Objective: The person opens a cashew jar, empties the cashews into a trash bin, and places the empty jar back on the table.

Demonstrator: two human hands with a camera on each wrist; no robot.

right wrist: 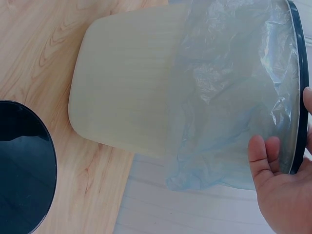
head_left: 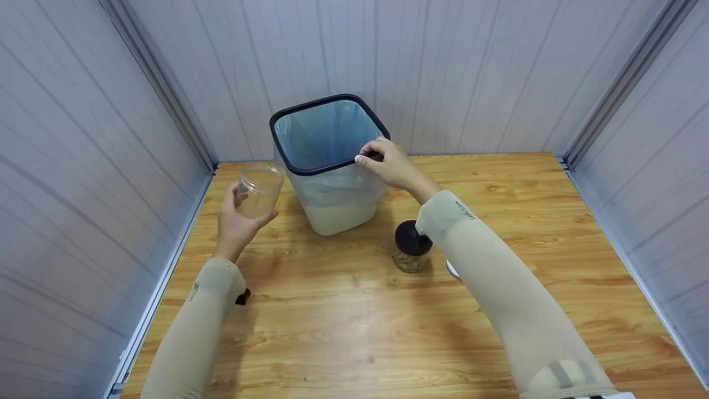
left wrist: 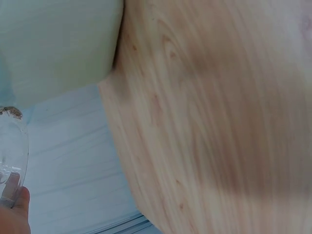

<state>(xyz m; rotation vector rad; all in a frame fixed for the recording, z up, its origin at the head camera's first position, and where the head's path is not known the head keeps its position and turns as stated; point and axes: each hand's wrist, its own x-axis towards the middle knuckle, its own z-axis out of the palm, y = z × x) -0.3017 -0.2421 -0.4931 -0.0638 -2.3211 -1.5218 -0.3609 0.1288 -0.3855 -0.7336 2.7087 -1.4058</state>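
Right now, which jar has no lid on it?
The clear jar in the left hand: it is open on top. The other jar, standing on the table, has a black lid on.

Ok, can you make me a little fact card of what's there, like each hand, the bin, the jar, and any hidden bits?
Left hand: holds a clear cup
Right hand: grips the black rim of the bin
Bin: cream, lined with a bluish bag, standing on the wooden table
Jar: black lid on, pale brown bits inside
Partly hidden: white thing by the right sleeve; small black thing by the left sleeve; can't tell what either is
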